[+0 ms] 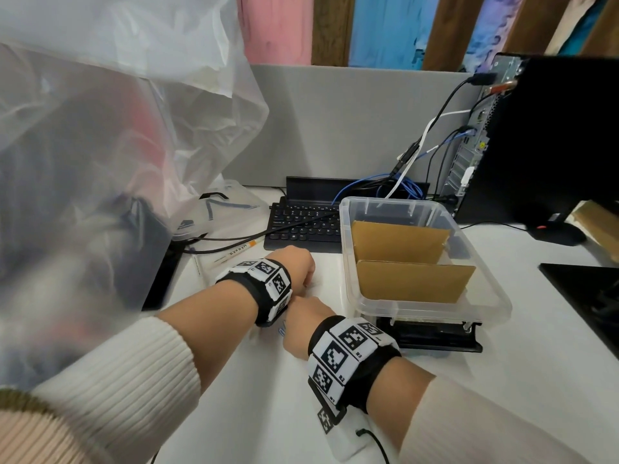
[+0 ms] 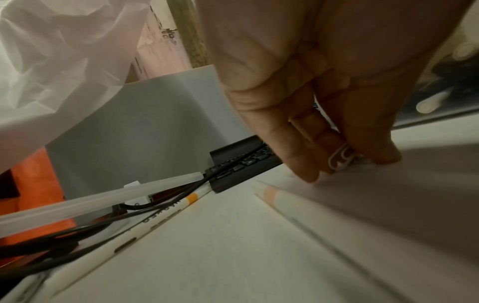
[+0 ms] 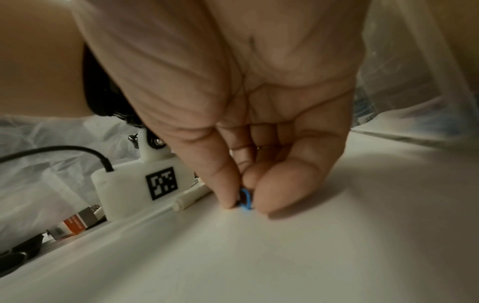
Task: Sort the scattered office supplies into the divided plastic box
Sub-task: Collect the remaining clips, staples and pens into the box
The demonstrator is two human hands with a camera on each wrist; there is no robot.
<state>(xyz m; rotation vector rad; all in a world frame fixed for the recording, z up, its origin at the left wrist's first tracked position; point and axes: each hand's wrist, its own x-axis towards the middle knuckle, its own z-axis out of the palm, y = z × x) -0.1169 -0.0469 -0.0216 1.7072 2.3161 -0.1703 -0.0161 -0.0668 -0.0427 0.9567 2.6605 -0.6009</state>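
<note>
The clear plastic box [image 1: 486, 298] with two brown cardboard dividers [image 1: 413, 279] stands right of both hands on the white desk. My left hand [image 1: 296, 262] is down on the desk, and its fingertips [image 2: 383, 157] pinch a white paper clip [image 2: 341, 158]. My right hand [image 1: 306, 321] sits just in front of it, pinching a small blue paper clip [image 3: 245, 199] between thumb and forefinger at the desk surface. A white marker with an orange band [image 2: 155, 217] and a white pen [image 2: 274, 197] lie near the left hand.
A big translucent plastic bag [image 1: 100, 145] fills the left side. A black keyboard [image 1: 301, 226] with cables across it lies behind the hands. A black computer tower [image 1: 549, 139] stands at the right, and a black pad [image 1: 582, 296] at the right edge.
</note>
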